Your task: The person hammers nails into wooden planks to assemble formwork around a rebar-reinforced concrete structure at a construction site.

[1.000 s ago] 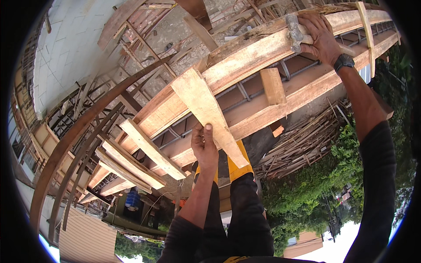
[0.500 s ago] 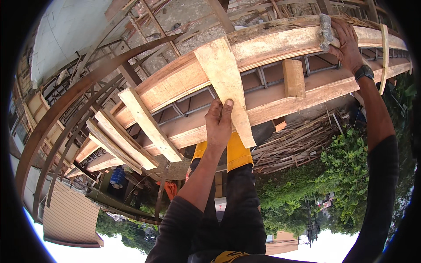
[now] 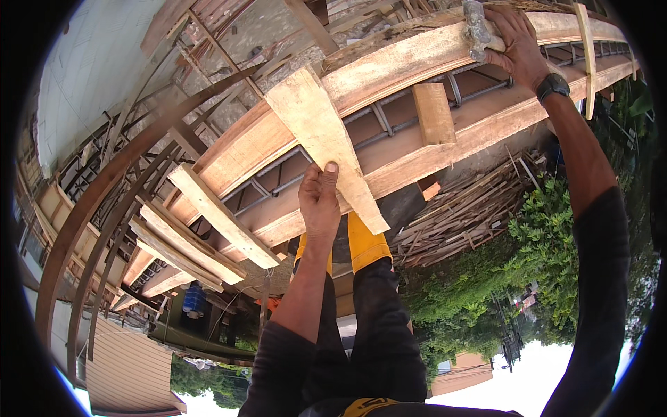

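My left hand (image 3: 319, 201) is closed at the left edge of a short, pale wooden board (image 3: 313, 125), its thumb resting near that edge. The board lies crosswise over a long wooden formwork (image 3: 396, 69), which has steel reinforcing bars (image 3: 381, 119) running inside its channel. Farther right and away, my right hand (image 3: 517, 45) wraps around a hammer (image 3: 476, 31) and leans on the far formwork plank. Its worn grey head sticks out to the left of my fingers; most of the handle is hidden under the hand.
A short wood block (image 3: 434, 115) bridges the channel right of the board. Several crosspieces (image 3: 222, 214) lie over the formwork at left, another strip (image 3: 586, 62) at far right. My legs, in yellow boots (image 3: 368, 243), stand nearer. Stacked scrap sticks (image 3: 472, 215) and bushes (image 3: 542, 257) lie below.
My view has shifted, so the board, formwork and both hands appear farther left in the picture. Both hands keep their holds, the left on the board and the right on the hammer.
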Demonstrator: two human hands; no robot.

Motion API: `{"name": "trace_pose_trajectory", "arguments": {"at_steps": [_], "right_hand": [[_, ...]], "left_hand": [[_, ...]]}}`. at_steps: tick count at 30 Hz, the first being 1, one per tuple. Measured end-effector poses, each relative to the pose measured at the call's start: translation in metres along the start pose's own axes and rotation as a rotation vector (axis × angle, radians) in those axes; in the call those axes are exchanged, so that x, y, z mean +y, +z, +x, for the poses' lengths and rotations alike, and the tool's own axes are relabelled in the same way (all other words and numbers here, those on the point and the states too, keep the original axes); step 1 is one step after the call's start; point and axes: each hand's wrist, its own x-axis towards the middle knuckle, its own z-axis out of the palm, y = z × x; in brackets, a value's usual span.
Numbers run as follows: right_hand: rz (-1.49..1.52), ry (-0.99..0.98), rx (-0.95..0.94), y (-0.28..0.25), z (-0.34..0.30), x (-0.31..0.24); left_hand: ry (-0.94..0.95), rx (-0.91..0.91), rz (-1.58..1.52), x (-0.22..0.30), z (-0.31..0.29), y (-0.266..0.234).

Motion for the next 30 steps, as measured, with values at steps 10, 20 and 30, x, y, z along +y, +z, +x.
{"name": "trace_pose_trajectory", "arguments": {"at_steps": [10, 20, 30], "right_hand": [[-0.055, 0.164, -0.067, 0.004, -0.007, -0.002], [-0.047, 0.132, -0.087, 0.003, -0.004, -0.003], [-0.006, 0.003, 0.019, -0.003, 0.003, -0.006]], "left_hand": [[0.015, -0.021, 0.041, 0.0, -0.004, -0.021], [-0.015, -0.056, -0.029, 0.004, -0.001, -0.002], [-0.017, -0.032, 0.004, 0.011, -0.002, -0.003]]}}
